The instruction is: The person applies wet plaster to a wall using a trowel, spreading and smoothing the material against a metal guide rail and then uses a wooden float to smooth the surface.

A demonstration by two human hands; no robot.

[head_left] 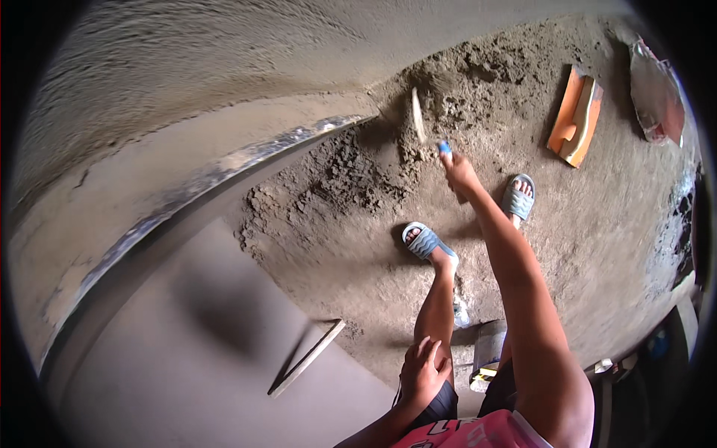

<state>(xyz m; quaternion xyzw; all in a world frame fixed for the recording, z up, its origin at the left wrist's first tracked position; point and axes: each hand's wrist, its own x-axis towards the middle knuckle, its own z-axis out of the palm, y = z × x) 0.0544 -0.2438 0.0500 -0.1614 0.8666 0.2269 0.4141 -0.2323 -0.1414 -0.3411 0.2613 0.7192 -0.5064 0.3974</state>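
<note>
My right hand (461,175) is stretched forward and closed around the handle of a trowel. The trowel's pale blade (417,116) appears edge-on, and a blue part (444,147) shows just ahead of my fingers. Its tip is at the heap of damp grey-brown mortar (358,168) lying along the foot of the wall; whether it touches the mortar I cannot tell. My left hand (426,371) lies on my left leg near the knee, fingers a little apart, holding nothing. An orange plastering float (575,116) with a tan handle rests on the ground to the right.
A rough plastered wall (202,60) curves across the upper left above a ledge. On the smooth grey slab (224,381) lies a wooden strip (306,358). By my legs are a clear plastic bottle (461,313) and a grey container (489,343). A crumpled silvery sheet (657,97) lies far right.
</note>
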